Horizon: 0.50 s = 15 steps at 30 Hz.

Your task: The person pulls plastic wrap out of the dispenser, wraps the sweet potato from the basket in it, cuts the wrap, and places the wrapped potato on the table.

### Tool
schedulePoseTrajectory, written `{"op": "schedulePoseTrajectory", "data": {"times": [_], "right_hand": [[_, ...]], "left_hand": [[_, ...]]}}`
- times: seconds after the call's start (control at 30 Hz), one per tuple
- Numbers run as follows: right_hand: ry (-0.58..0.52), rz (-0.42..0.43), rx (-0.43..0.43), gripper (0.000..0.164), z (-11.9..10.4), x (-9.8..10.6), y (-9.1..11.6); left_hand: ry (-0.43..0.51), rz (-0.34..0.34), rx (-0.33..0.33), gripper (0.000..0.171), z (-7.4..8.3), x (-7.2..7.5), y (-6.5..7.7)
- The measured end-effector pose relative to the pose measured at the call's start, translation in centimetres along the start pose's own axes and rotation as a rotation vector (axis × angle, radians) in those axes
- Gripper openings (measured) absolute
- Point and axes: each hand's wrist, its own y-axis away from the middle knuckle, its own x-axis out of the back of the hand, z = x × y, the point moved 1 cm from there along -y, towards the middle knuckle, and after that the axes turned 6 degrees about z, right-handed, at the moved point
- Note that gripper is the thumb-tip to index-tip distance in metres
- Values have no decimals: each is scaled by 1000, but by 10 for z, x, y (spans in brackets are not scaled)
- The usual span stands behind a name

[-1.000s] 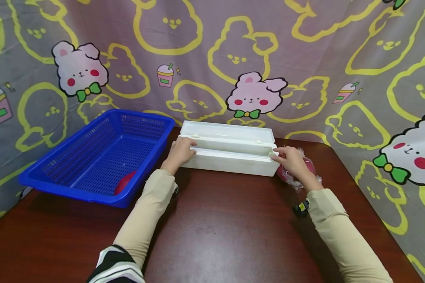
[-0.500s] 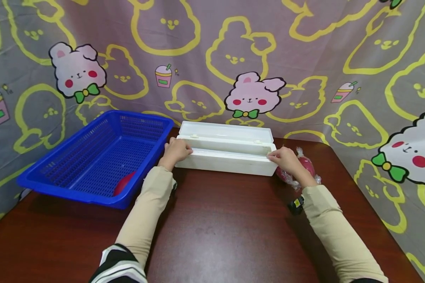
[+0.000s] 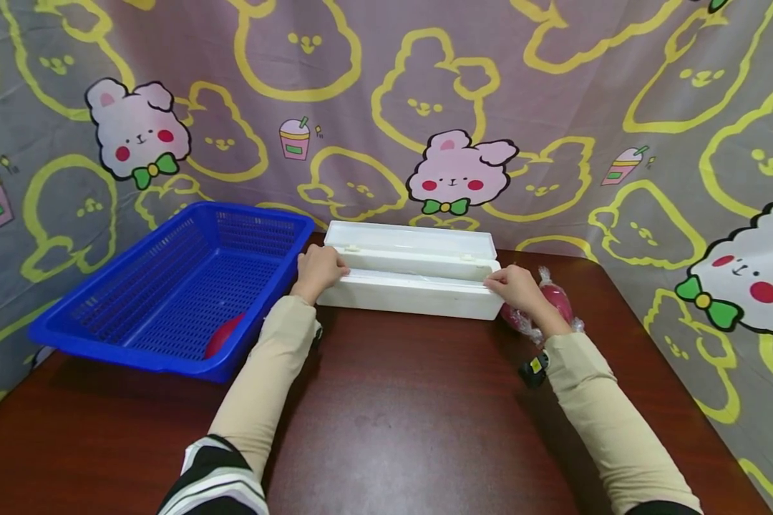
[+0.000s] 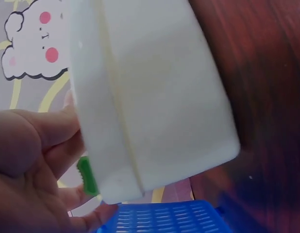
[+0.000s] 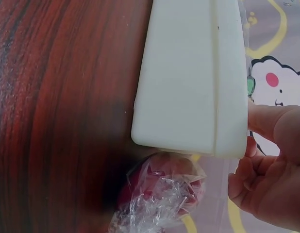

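Observation:
A long white plastic-wrap dispenser box [image 3: 409, 295] stands at the back of the table, its lid [image 3: 412, 239] flipped back. A strip of clear plastic wrap [image 3: 419, 280] shows along its opening. My left hand [image 3: 321, 270] is at the left end, thumb and fingers curled at the upper edge and pinching the wrap. At the right end my right hand [image 3: 518, 287] pinches the wrap's other side. In the right wrist view its thumb lies close to the box's top edge. Box walls partly hide the fingertips in both wrist views.
A blue slotted basket [image 3: 132, 362] stands at left, holding a red thing [image 3: 223, 336]. Beside the box's right end, partly behind my right hand, lies a red rounded thing in clear film [image 3: 557, 299]. A cartoon-print curtain [image 3: 361, 107] hangs close behind the box.
Both hands have come slightly toward me, from inside the box's opening to its front edge. The strip of wrap has come forward with them. Basket and red things stay put.

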Motion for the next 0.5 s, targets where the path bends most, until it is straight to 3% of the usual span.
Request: {"op": "schedulePoseTrajectory", "data": {"times": [0.23, 0.5], "right_hand": [[10, 44, -53, 16, -2, -7, -2], [43, 62, -42, 14, -3, -7, -7]], "left_hand": [[15, 95, -29, 16, -4, -9, -1], [24, 122, -71, 12, -6, -6, -3]]}}
